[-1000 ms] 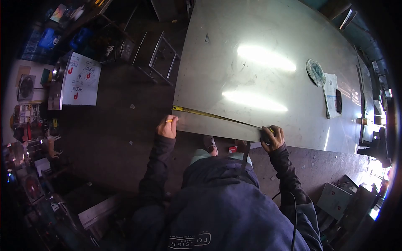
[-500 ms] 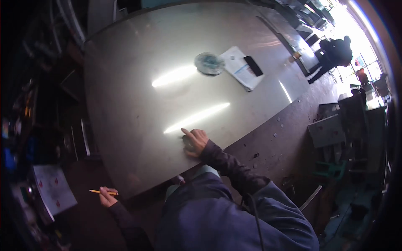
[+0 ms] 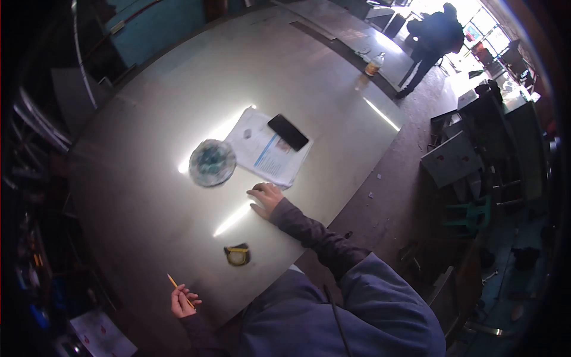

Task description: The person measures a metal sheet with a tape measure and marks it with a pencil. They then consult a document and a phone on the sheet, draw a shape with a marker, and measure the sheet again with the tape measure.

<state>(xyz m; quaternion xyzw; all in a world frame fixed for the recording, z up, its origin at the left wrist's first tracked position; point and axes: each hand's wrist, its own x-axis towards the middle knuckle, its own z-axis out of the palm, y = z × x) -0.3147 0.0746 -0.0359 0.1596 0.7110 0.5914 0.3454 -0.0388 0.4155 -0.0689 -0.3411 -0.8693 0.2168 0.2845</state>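
My left hand (image 3: 183, 302) is closed around a yellow pencil (image 3: 173, 282), its point angled up and away, at the near left edge of the metal table. My right hand (image 3: 267, 199) hovers close over the tabletop with fingers apart and nothing in them, just short of the printed papers (image 3: 275, 160). A black phone (image 3: 288, 132) lies on those papers. To their left sits a round, bluish glass-like dish (image 3: 212, 162), slightly blurred. A black and yellow tape measure (image 3: 238, 254) rests on the table between my two hands.
The large metal table (image 3: 137, 196) fills the middle. A bottle with an orange label (image 3: 375, 64) stands at the far edge. Beyond it a person in dark clothes (image 3: 437, 44) stands. At right are a green plastic stool (image 3: 470, 215) and metal panels (image 3: 450, 162).
My right hand has left the tape measure on the table and moved toward the papers. My left hand, still holding the pencil, has come over the table edge. The camera view has shifted.
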